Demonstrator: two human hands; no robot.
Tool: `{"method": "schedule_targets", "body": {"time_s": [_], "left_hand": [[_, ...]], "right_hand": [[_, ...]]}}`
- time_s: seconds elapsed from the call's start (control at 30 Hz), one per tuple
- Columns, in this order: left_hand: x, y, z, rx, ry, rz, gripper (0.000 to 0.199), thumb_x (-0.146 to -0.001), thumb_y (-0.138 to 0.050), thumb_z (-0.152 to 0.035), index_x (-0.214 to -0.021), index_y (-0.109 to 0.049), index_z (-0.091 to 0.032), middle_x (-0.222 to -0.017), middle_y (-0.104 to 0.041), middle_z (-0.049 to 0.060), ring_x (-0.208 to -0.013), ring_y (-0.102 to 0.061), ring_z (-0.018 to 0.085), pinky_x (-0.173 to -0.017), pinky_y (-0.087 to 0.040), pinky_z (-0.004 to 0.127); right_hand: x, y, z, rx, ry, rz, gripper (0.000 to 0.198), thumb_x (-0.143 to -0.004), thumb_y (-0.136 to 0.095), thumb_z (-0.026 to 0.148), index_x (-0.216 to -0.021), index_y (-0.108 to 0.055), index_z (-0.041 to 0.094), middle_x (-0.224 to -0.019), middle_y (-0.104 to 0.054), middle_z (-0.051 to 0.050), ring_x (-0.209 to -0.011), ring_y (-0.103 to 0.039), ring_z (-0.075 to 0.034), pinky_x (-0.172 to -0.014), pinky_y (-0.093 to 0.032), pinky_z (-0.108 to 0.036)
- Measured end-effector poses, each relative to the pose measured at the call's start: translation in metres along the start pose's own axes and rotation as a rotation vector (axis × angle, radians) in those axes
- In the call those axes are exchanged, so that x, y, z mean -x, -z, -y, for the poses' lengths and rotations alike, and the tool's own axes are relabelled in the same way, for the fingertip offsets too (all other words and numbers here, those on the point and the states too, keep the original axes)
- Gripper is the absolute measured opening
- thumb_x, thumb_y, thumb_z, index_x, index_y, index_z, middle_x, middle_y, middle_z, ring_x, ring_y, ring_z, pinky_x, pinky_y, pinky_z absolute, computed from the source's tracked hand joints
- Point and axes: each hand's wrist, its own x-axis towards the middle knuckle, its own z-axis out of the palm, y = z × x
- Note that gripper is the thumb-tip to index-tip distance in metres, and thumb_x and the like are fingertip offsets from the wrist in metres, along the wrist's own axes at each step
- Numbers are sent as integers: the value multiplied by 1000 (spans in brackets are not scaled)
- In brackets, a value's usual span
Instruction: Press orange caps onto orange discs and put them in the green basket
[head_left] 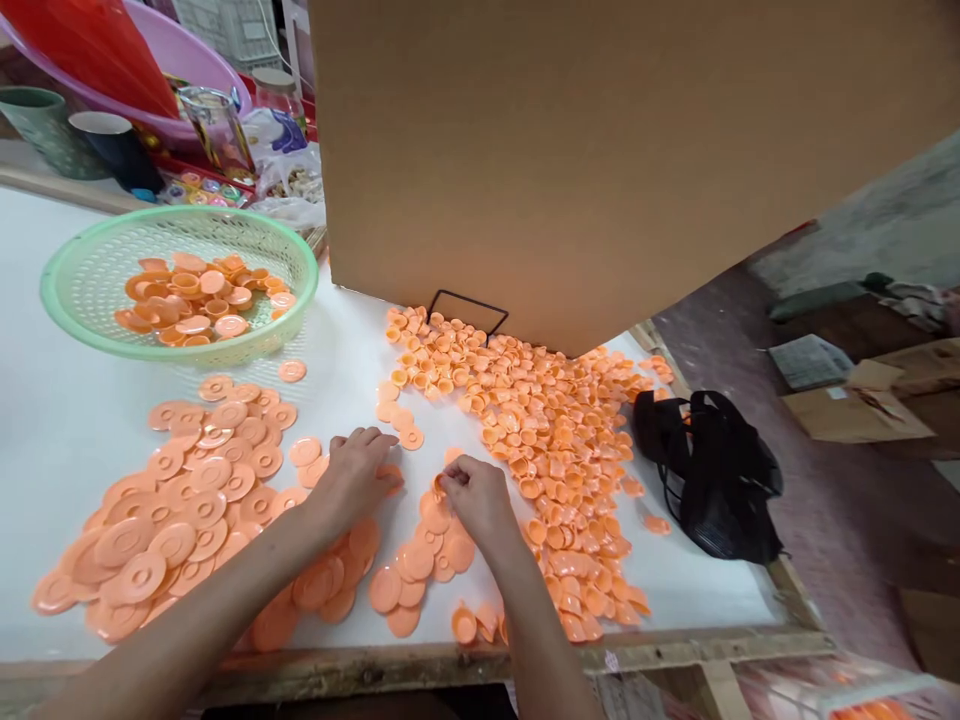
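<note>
My left hand is closed over an orange plastic disc, whose edge shows under the fingers and thumb. Pinched between the thumb and fingertips of my right hand is a small orange plastic piece, mostly hidden; it looks like one of the little cups. Flat discs lie loosely below and between the hands. A large heap of ringed orange discs spreads to the left of my left forearm. Small orange plastic cups are piled right of my right hand.
A green mesh basket holding assembled-looking orange pieces stands back left. The big cardboard box rises behind the cups, a black wire frame at its foot. A black bag lies at the right table edge. Mugs and a purple basin sit back left.
</note>
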Motion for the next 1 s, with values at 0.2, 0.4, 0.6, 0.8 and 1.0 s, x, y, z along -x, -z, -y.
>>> {"method": "schedule_targets", "body": {"time_s": [0.2, 0.4, 0.6, 0.8, 1.0], "left_hand": [[-11, -4, -6, 151, 45, -53, 20, -84, -55, -19, -102, -64, -19, -86, -62, 3, -76, -57, 16, -70, -39, 28], [-34, 0, -12, 161, 87, -29, 16, -77, -51, -9, -75, -65, -17, -76, -61, 3, -69, -55, 15, -64, -37, 25], [-36, 15, -11, 382, 203, 49, 19, -79, -48, -17, -76, -67, -19, -66, -66, -1, -63, -59, 13, -60, -41, 23], [-38, 8, -24, 453, 367, 133, 6, -68, -59, -22, -66, -63, -17, -65, -66, 0, -63, -59, 15, -56, -41, 24], [-43, 6, -15, 514, 346, -24, 25, -75, -56, -26, -93, -70, -16, -88, -69, 5, -75, -63, 16, -69, -47, 27]], "right_hand": [[-42, -24, 14, -144, -4, -81, 9, -73, -60, 25, -65, -60, 21, -53, -58, 4, -54, -58, -15, -52, -42, -23], [-65, -35, 26, -47, -9, -63, 13, -70, -56, 15, -59, -55, 21, -50, -56, 4, -52, -56, -15, -51, -40, -23], [-55, -24, 29, 88, 85, 71, 17, -66, -55, 7, -57, -53, 21, -53, -57, 3, -55, -54, -14, -55, -36, -23], [-47, -22, 25, 69, 104, 113, 18, -70, -53, 6, -60, -50, 20, -56, -55, 4, -55, -51, -13, -54, -33, -23], [-42, -20, 20, 18, 112, 134, 16, -73, -53, 8, -63, -49, 20, -56, -52, 5, -54, -49, -12, -53, -31, -22]]}}
